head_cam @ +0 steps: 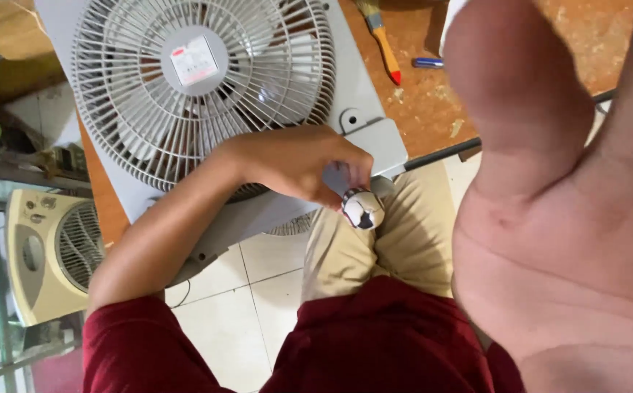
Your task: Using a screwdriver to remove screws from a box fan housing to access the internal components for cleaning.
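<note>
Grey box fan [207, 94] flat on wooden surface [433, 109]; left hand [302, 164] at fan's near corner, grip pinched on black-and-white knob [362, 209]. Right hand [549, 182] blurred beside fan, grip unclear.

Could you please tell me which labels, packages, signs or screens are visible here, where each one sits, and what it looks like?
Label: one small sticker at the hub of the grey fan grille, lying on the wooden table; roughly square, white, with a red mark at its top and faint print.
Packages, signs, screens: none visible.
</note>
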